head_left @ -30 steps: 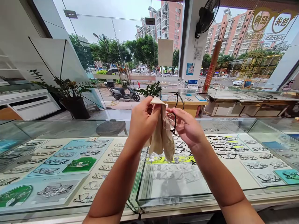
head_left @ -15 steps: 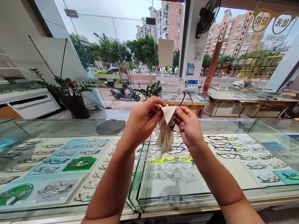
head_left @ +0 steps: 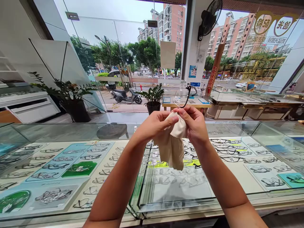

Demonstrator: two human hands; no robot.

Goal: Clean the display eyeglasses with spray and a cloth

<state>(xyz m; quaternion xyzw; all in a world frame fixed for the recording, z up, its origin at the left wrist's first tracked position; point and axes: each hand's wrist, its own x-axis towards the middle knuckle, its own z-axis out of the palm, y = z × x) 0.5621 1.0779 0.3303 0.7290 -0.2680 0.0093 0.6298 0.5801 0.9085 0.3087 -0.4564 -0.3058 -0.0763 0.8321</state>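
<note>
Both hands meet above the glass counter, in the middle of the head view. My left hand (head_left: 159, 124) pinches a beige cleaning cloth (head_left: 171, 152) with scalloped edges, which hangs down below the fingers. A pair of glasses (head_left: 187, 97) with a dark frame stands up tilted above the fingers, one clear lens showing on its left. My right hand (head_left: 195, 124) is closed on the glasses at their lower part, its thumb pressing against the cloth too. The cloth and fingers hide the rest of the glasses.
Below the hands runs a glass display case (head_left: 175, 202) holding several rows of eyeglasses. A dark round stool (head_left: 112, 130) stands behind it. Potted plants (head_left: 154, 100) and a wooden table (head_left: 185, 104) are farther back, before the glass front.
The glasses have turned and risen above the fingers. My left hand has moved slightly right and down against my right hand, and the cloth now hangs wider and lower.
</note>
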